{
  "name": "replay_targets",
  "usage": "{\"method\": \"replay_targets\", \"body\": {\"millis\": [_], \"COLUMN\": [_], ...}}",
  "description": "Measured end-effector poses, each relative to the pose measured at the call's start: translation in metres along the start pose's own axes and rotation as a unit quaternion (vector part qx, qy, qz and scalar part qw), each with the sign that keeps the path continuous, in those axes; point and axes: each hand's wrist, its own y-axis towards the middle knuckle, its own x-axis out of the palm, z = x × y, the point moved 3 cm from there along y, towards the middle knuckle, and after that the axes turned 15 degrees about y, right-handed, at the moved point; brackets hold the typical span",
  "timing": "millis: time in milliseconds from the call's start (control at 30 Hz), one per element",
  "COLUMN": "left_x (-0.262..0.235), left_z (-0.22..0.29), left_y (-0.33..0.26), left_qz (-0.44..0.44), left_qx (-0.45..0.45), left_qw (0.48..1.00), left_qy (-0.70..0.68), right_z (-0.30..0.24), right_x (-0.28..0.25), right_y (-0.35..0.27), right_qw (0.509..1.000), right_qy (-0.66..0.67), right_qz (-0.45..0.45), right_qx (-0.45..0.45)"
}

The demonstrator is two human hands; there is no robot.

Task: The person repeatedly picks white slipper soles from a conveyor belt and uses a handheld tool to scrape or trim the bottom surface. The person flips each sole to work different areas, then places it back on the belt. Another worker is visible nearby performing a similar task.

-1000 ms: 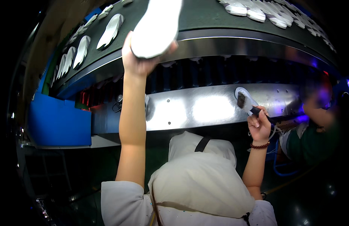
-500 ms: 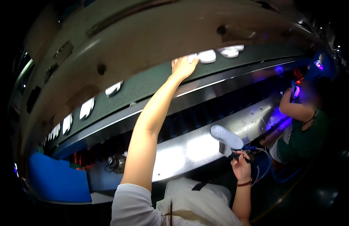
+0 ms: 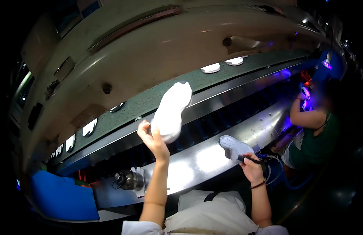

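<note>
Head view. Left hand point(image 3: 152, 135) raised at centre frame, arm stretched up from the lower edge, fingers pinching the heel end of a white shoe point(image 3: 170, 111). The shoe hangs tilted over the green conveyor belt point(image 3: 150, 100), toe toward upper right.

Risk: the grip is on one end only, so the shoe could swing or slip and drop onto the dark rollers point(image 3: 213, 129) below the belt.

Right hand point(image 3: 252, 168) lower right of centre, forearm bent upward, fingers closed round a dark-handled tool point(image 3: 248, 159). A pale sole point(image 3: 234, 145) sits at the tool's tip, just above the shiny metal ledge point(image 3: 189, 168).

Risk: the trailing cord point(image 3: 273, 174) near that wrist could snag. A co-worker's arm point(image 3: 307, 117) works at right, well apart.
</note>
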Motion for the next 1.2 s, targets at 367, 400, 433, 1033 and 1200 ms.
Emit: {"method": "replay_targets", "body": {"millis": [367, 400, 433, 1033, 1200], "left_x": [-0.044, -0.045, -0.045, -0.035, -0.059], "left_z": [0.000, -0.009, -0.020, -0.027, -0.026], "left_y": [-0.095, -0.106, -0.117, -0.129, -0.108], "left_qz": [-0.471, -0.457, -0.446, -0.230, -0.230], "left_qx": [-0.401, -0.488, -0.523, -0.524, -0.512], "left_qw": [0.584, 0.534, 0.538, 0.762, 0.758], "left_qy": [-0.526, -0.517, -0.488, -0.303, -0.333], "right_z": [0.013, 0.019, 0.025, 0.096, 0.074], "right_x": [0.075, 0.076, 0.079, 0.155, 0.125], "right_y": [0.019, 0.019, 0.019, 0.026, 0.000], "right_qw": [0.978, 0.976, 0.977, 0.716, 0.728], "right_qy": [0.001, -0.013, -0.034, -0.571, -0.537], "right_qz": [-0.207, -0.212, -0.202, -0.341, -0.425], "right_qx": [0.029, 0.042, 0.062, -0.213, 0.045]}}
